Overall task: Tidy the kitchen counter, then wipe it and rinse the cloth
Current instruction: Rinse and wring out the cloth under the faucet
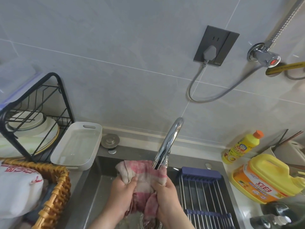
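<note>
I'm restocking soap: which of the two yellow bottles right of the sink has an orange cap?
The smaller, slimmer bottle standing farther back. The big jug in front of it has a yellow handle and an orange label instead.

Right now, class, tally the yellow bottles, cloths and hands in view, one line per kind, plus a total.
Yellow bottles: 2 (small bottle, big jug)
Cloth: 1
Hands: 2 (left hand, right hand)
Total: 5
</note>
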`<state>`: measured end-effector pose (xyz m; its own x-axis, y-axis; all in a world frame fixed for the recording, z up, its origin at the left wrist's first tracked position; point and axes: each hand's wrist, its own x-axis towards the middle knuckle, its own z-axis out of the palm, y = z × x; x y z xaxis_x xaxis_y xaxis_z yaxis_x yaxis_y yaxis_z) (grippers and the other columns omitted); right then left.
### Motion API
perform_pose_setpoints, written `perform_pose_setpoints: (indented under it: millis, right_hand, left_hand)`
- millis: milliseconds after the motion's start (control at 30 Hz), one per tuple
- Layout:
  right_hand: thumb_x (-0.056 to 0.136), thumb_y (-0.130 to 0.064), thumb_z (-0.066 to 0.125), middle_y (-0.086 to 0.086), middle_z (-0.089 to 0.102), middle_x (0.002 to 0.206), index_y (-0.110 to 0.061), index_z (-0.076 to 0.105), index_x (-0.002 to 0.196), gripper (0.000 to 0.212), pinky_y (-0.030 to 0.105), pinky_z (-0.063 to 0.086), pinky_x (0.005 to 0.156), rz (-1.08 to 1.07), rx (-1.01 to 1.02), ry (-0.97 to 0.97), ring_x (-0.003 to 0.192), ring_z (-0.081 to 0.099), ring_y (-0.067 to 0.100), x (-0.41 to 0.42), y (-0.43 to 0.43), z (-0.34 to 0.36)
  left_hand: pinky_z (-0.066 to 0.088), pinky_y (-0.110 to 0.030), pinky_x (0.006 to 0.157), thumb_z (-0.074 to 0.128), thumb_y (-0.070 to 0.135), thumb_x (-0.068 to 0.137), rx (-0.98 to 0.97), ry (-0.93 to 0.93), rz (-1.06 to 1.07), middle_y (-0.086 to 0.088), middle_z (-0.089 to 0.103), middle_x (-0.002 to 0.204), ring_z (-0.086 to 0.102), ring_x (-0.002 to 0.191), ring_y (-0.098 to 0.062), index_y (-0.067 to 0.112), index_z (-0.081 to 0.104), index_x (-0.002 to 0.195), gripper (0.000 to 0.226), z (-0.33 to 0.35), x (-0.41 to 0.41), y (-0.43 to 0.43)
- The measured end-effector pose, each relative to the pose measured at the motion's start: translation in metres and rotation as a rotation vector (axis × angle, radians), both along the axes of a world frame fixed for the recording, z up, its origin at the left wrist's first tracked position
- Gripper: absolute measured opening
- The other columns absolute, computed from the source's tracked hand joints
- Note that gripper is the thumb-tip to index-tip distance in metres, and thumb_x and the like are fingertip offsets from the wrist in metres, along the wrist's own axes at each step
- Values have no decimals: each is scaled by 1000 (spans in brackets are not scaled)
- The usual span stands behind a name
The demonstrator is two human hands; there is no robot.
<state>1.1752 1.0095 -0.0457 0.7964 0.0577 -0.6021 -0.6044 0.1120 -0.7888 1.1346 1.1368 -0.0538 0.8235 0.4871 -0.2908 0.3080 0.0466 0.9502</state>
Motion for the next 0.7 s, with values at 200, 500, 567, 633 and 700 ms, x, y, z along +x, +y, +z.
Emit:
perform_pose_setpoints:
  millis: [200, 500, 567, 633, 700]
  right_hand:
    - [88, -33, 69, 7, 55, 67, -15, 66, 68, 27, 35, 46, 67, 6, -177, -80, 67, 52, 19, 6, 26, 1]
    - [95, -38, 52, 4, 68, 69, -9, 69, 74, 40, 31, 48, 66, -20, -372, -176, 67, 63, 19, -5, 27, 10]
    - [98, -36, 47, 2, 69, 69, -11, 70, 72, 43, 30, 47, 67, -25, -354, -173, 68, 63, 17, -6, 29, 15]
    - [99, -32, 45, 1, 68, 67, -10, 68, 70, 43, 30, 45, 65, -38, -337, -173, 65, 61, 15, -3, 28, 15]
    - [99, -27, 46, -1, 60, 58, -7, 61, 69, 39, 29, 43, 59, -25, -297, -148, 56, 53, 15, -1, 25, 10]
  left_hand:
    - [56, -36, 49, 52, -19, 81, -575, 14, 140, -30, 68, 72, 70, 60, -37, -6, 68, 76, 21, 19, -7, 11]
    - [40, -11, 49, 69, 16, 85, 177, -31, 166, 0, 64, 58, 61, 56, -3, 14, 63, 68, 19, 14, 6, -13]
    - [41, -16, 51, 72, 22, 83, 159, -14, 192, 1, 64, 56, 61, 54, -5, 17, 62, 63, 22, 12, 6, -18]
    - [42, -27, 56, 68, 22, 86, 137, -39, 222, 2, 62, 56, 60, 57, -10, 18, 60, 61, 27, 5, 4, -17]
    - [43, -31, 58, 62, 25, 88, 114, -80, 222, 1, 61, 59, 60, 60, -11, 17, 60, 61, 28, 2, 0, -12]
